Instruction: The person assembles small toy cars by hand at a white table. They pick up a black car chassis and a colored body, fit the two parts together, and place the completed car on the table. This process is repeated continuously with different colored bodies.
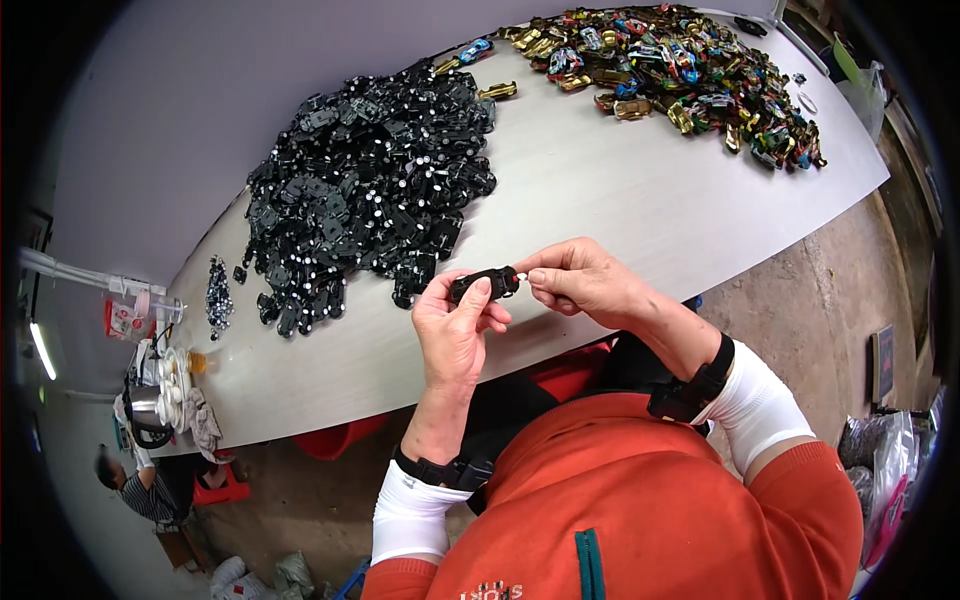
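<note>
Above the table's near edge, my left hand [452, 325] grips a black toy car chassis [486, 286] between thumb and fingers. A bit of red shows at the chassis's right end. My right hand [585, 285] is closed in a pinch at that same end, with a small white piece [522, 277] at its fingertips. What the white piece is, and whether it touches the chassis, is too small to tell. Beyond my left hand lies a big heap of black chassis [370, 180] with white wheels.
Colourful and gold toy car bodies [680, 75] are piled at the far right of the white table [590, 180]. Small wheel parts [218, 295] form a little pile at left. A kettle [148, 412] and cups stand at the left end; another person [150, 495] sits beyond.
</note>
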A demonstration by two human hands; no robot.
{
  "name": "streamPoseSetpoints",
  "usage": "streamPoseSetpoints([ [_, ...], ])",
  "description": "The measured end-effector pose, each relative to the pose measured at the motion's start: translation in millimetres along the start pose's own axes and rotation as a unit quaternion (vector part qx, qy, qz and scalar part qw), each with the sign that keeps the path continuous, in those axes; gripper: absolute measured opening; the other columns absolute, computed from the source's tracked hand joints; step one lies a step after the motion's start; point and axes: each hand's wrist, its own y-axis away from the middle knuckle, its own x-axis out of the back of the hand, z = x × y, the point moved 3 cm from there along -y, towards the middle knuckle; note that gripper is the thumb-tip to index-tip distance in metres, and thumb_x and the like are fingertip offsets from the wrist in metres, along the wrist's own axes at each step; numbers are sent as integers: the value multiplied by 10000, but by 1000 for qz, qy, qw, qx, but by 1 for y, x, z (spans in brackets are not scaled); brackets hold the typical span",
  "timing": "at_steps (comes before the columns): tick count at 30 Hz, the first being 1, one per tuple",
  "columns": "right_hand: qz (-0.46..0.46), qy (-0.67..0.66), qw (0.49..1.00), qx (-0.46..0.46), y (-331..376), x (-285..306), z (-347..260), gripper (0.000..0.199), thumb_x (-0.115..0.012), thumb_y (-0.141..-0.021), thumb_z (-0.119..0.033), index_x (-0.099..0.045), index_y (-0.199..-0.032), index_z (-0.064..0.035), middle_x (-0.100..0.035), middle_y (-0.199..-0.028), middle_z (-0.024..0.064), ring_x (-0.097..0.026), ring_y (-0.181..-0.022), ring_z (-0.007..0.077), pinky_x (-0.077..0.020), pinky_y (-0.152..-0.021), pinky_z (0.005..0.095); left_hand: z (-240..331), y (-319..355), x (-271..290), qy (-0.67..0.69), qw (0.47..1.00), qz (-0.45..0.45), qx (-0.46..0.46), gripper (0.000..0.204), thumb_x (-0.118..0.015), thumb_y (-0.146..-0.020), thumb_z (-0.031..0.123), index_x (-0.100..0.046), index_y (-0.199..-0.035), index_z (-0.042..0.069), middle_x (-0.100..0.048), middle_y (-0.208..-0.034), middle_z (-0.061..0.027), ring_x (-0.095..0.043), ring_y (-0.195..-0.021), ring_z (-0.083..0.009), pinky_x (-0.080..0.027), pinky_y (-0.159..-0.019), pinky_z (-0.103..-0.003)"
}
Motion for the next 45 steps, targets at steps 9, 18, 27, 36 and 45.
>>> streamPoseSetpoints([
  [9,14,74,997,-10,3,-18,-1,128,-526,-884,-110,-601,-912,-10,-537,-644,-15,-467,-563,31,-370,-480,181,2,-3,-2,61,994,-29,-91,226,-606,-863,180,-579,-1004,6,-596,-898,-47,-562,-708,-116,-460,-658,-241],
  [18,-32,121,992,32,13,-16,-29,149,-557,-868,-95,-588,-946,28,-570,-711,18,-497,-615,54,-400,-525,203,-5,12,4,-85,983,-161,16,184,-557,-890,162,-574,-1000,15,-595,-796,-37,-483,-614,-74,-348,-494,-177],
  [27,-30,144,987,61,12,-15,-24,76,-556,-857,-46,-578,-882,23,-582,-722,29,-500,-614,65,-410,-532,215,-1,12,0,-146,977,-154,-4,171,-569,-882,129,-583,-992,0,-554,-759,-1,-472,-612,-56,-347,-494,-167],
  [36,56,215,966,133,7,-16,-13,63,-563,-826,-11,-610,-793,16,-561,-625,16,-477,-582,66,-396,-519,235,2,19,-10,-238,958,-95,-126,152,-546,-882,81,-591,-989,-18,-552,-767,-11,-460,-575,-49,-341,-470,-172],
  [45,65,187,977,82,7,-7,-11,95,-549,-820,-44,-626,-801,9,-523,-575,29,-454,-537,78,-383,-492,259,3,12,-12,-164,980,-110,41,178,-525,-887,69,-583,-1018,-36,-598,-756,-57,-475,-520,-59,-372,-449,-169],
])
